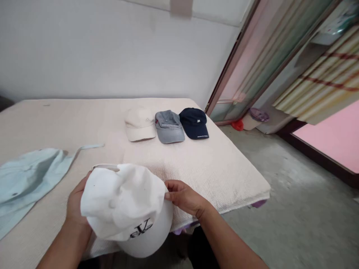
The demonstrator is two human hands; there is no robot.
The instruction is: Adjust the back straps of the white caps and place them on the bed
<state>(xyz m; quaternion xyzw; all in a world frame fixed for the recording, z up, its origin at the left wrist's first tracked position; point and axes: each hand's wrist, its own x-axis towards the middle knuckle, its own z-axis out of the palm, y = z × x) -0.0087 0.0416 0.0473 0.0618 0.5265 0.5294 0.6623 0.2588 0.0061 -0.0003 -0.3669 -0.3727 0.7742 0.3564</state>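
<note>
A white cap (123,201) with a dark embroidered logo is held up over the near edge of the bed, its brim pointing toward the lower right. My left hand (77,203) grips its left side, fingers partly hidden behind the crown. At the right side, where crown and brim meet, my right hand (181,196) pinches the cap between thumb and fingers. Farther back, a cream cap (139,123), a grey cap (169,127) and a navy cap (193,123) lie in a row, brims toward me. A pale blue hat (33,175) with a strap lies at left.
The bed (224,175) has a cream textured cover and stands against a white wall. To the right are a glass sliding door, a bin (254,118) with a purple liner, a red bag (237,124) and a striped curtain (322,74).
</note>
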